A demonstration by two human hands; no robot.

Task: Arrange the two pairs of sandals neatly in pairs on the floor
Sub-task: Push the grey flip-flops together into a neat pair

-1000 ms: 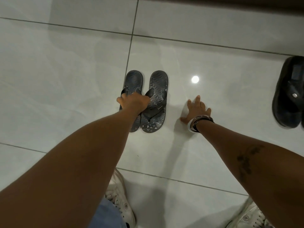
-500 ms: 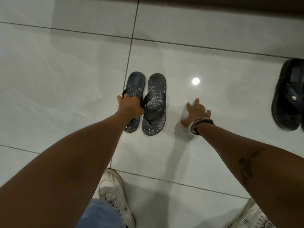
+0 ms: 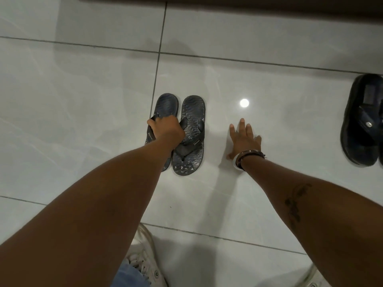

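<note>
1. Partly hidden in the head view, the left flip-flop [image 3: 166,104] lies under the left hand [image 3: 165,132], whose fingers are curled shut around its strap; the forearm covers its heel, so only the toe end and a strip of its left edge show.
2. Its mate, the right flip-flop [image 3: 189,150], lies in full view, touching or just beside it, near the middle of the tiled floor [image 3: 72,100], right of a grout line.
3. A black slide sandal [image 3: 361,125] sits at the floor's right edge, with a sliver of a second one cut off by the frame, too little to make out.
4. The right hand [image 3: 244,139] rests flat on the floor with fingers spread, gripping nothing, between the flip-flops and the slide; bracelets [image 3: 246,155] ring its wrist.
5. White sneakers [image 3: 145,264] are cut off at the bottom edge.
6. Compared with a second ago, the left hand has shifted from between the two flip-flops onto the left one's strap; the pair has hardly moved.
7. Both flip-flops run lengthwise away from the person, parallel to each other.
</note>
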